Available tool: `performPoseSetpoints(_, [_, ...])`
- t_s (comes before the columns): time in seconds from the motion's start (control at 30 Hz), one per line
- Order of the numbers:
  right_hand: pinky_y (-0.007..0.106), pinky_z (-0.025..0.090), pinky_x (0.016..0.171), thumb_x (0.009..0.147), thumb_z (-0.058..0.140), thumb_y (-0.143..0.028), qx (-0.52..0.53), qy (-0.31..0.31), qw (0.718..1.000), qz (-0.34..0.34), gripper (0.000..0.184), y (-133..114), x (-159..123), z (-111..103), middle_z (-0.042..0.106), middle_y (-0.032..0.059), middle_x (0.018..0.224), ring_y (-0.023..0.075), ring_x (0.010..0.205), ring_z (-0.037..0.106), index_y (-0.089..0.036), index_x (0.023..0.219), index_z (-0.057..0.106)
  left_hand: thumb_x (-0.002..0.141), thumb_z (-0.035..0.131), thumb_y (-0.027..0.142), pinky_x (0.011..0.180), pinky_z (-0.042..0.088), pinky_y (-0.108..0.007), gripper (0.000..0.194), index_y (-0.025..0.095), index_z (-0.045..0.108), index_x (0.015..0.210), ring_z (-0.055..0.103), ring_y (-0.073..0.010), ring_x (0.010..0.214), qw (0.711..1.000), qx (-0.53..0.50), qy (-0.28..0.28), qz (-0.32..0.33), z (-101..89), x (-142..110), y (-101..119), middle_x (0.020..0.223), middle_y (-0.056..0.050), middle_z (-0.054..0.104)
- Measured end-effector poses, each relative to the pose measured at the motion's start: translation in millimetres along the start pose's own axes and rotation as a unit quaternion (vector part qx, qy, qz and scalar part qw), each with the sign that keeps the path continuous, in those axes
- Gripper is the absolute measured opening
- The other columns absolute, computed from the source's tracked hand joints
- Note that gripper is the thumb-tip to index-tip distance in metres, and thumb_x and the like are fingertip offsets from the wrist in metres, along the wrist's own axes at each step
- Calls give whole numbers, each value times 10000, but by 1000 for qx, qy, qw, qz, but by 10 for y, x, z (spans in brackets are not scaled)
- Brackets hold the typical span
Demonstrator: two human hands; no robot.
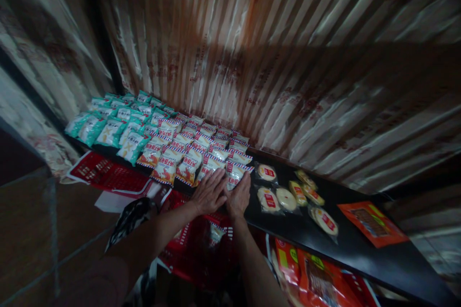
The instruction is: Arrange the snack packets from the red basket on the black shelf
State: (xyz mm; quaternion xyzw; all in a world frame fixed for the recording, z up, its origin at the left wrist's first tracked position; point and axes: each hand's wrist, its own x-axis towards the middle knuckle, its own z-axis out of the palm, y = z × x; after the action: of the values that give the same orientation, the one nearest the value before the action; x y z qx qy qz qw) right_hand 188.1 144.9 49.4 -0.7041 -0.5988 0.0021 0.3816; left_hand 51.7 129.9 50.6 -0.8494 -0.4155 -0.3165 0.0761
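Note:
Rows of white, red and blue-striped snack bags (189, 160) cover the middle of a long black table (288, 228). My left hand (209, 193) lies with fingers stretched out over the lower part of a front-row snack bag (213, 163). Close beside it, my right hand (238, 197) is around the lower right edge of the end snack bag (236, 172), thumb toward the left hand. Part of that bag is hidden by the fingers. Just right of my right hand lie round, clear-wrapped packs (268, 200) with red labels.
Teal snack bags (111, 129) fill the table's left end. Small yellow packs (298, 193) and an orange packet (372, 223) lie to the right. Red baskets (115, 173) stand below the front edge, one holding orange packets (320, 278). A pleated curtain (216, 57) hangs behind.

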Motion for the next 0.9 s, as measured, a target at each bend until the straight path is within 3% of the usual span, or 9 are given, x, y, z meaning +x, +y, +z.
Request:
performPoseSetpoints(0.2, [551, 401, 976, 786, 443, -679, -10, 5, 1000, -6, 953, -66, -3, -44, 324, 271, 1463, 396, 1320, 371, -76, 1473, 178, 947, 343, 356, 1160, 158, -479, 554, 108, 290, 1440, 178, -242, 1436, 998, 11, 69, -1, -48, -93, -10, 1501, -147, 333])
performPoseSetpoints(0.43, [557, 415, 958, 781, 426, -719, -19, 3, 1000, -7, 989, -101, -3, -75, 342, 280, 1447, 402, 1313, 376, -65, 1477, 169, 943, 371, 230, 1152, 153, -509, 496, 145, 332, 1430, 145, -268, 1442, 973, 104, 154, -140, -409, -539, -401, 1506, -140, 325])
performPoseSetpoints(0.57, [549, 420, 951, 803, 400, -712, -25, 21, 999, -24, 959, -77, -15, -45, 353, 281, 1436, 397, 1300, 389, -66, 1476, 179, 946, 395, 290, 1137, 174, -536, 490, 159, 369, 1418, 111, -311, 1443, 958, 141, 141, -208, -505, -719, -698, 1562, -148, 153])
performPoseSetpoints(0.67, [538, 415, 956, 836, 371, -681, -39, 43, 998, -38, 901, -38, -17, -6, 357, 280, 1427, 390, 1283, 407, -70, 1475, 197, 949, 389, 299, 1132, 189, -543, 486, 179, 370, 1420, 98, -320, 1443, 958, 143, 125, -217, -479, -762, -825, 1576, -134, 76])
performPoseSetpoints(0.9, [614, 346, 977, 880, 417, -575, -78, 148, 977, -135, 755, -66, -27, -69, 289, 253, 1468, 414, 1332, 310, -136, 1470, 248, 958, 336, 315, 1140, 197, -518, 552, 122, 249, 1468, 110, -286, 1446, 965, 125, 115, -200, -371, -718, -893, 1552, -166, 174])
